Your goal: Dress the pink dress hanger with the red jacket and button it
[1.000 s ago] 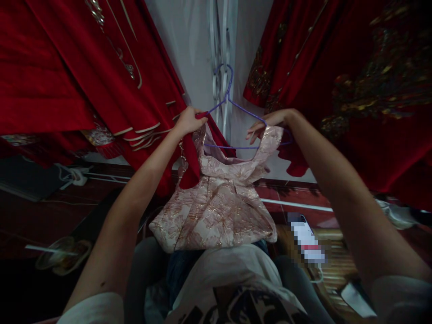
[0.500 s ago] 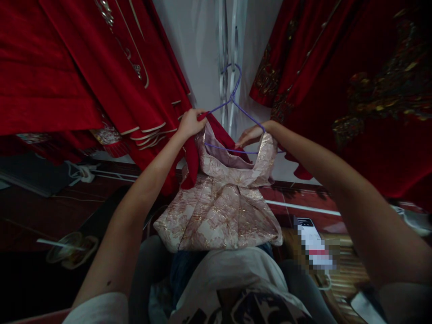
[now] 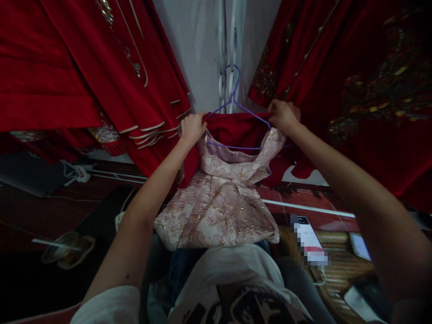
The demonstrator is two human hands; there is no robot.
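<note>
The right hand (image 3: 285, 118) has moved outward, spreading red cloth (image 3: 232, 128) behind the pale-pink, gold-flowered dress (image 3: 222, 211); its fingers and the left hand's (image 3: 193, 128) pinch that cloth.

Clothing shop or costume room: red, gold-embroidered fabric garments (image 3: 84, 81) hang either side of purple wire hanger (image 3: 234, 96).
</note>
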